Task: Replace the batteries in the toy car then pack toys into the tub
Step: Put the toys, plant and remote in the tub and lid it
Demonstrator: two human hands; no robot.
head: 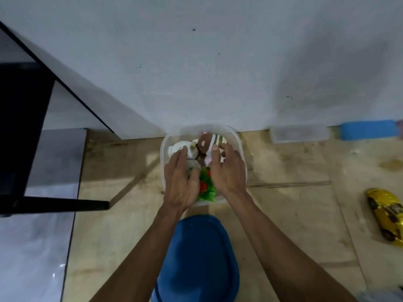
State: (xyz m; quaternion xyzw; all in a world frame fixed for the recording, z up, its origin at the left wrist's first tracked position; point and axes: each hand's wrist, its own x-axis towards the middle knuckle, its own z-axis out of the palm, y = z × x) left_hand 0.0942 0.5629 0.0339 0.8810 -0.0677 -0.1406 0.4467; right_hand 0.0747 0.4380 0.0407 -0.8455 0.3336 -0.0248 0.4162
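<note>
Packing step: left hand (pixel 182 184) flat, fingers straight, right hand (pixel 226 168) loosely spread, both pressing soft plush toys (pixel 208 144) into clear plastic tub (pixel 238 144). Next, prob.: fetch yellow toy car (pixel 387 214), fit blue lid (pixel 196 262).

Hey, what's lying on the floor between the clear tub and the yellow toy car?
Nothing: in the head view, only bare wooden floor lies between the clear tub and the yellow toy car. The small clear container sits farther back by the wall.

Grey wall (pixel 218 62), worn wooden floor (pixel 294 214)
</note>
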